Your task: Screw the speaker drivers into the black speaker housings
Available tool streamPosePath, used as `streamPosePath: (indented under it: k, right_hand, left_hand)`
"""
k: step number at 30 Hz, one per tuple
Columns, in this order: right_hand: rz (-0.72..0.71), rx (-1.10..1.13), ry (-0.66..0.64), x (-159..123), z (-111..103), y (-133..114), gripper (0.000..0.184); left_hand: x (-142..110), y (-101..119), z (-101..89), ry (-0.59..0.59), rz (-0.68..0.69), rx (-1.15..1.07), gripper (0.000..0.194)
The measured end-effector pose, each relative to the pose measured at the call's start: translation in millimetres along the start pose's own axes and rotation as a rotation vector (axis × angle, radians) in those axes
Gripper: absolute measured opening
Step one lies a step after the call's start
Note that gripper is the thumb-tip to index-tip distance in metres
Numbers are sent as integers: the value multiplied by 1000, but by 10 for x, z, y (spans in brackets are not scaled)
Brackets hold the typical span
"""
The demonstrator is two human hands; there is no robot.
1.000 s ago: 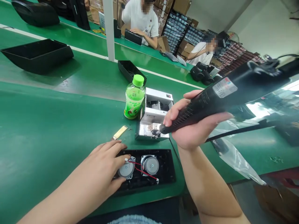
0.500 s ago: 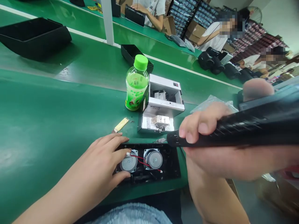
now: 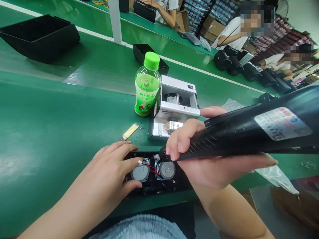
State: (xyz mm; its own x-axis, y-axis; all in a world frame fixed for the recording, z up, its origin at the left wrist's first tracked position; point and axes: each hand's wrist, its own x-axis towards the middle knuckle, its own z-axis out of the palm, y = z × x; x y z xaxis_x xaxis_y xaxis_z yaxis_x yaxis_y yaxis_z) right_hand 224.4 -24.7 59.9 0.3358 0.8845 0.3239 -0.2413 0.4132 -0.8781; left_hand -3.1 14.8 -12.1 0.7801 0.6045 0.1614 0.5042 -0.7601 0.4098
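My right hand [image 3: 199,156] is wrapped round a black electric screwdriver [image 3: 231,131], held almost level. The screwdriver's tip is over the far edge of a black speaker panel [image 3: 161,191], beside the right-hand speaker; whether it touches a screw I cannot tell. Two round grey speakers, a left one [image 3: 140,172] and a right one [image 3: 166,170], sit in the panel. Across them run red and black wires [image 3: 152,168] with white plugs. My left hand [image 3: 117,169] grips the panel's left end, thumb and forefinger around the left speaker.
Behind the panel stand a silver screw feeder [image 3: 174,111] and a green-capped drink bottle [image 3: 147,86]. A yellow-handled piece [image 3: 130,131] lies nearby. Black housings [image 3: 41,39] rest farther back. A plastic bag [image 3: 279,179] lies at right. Co-workers sit across the bench, near a white post [image 3: 115,21].
My right hand has brought the screwdriver from the screw feeder down and towards me to the panel's far edge. My left hand has kept its hold on the panel. The view has tilted down.
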Motion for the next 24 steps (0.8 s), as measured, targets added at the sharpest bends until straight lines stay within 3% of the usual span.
streamPosePath:
  k: [5, 11, 24]
  right_hand:
    - [67, 58, -97, -11, -49, 91, 55]
    - [117, 72, -89, -17, -20, 115, 52]
    - [45, -13, -117, -23, -1, 154, 58]
  left_hand:
    - [8, 22, 4, -28, -44, -7, 43]
    - [18, 54, -31, -54, -66, -13, 33]
    - [19, 57, -18, -60, -65, -1, 38]
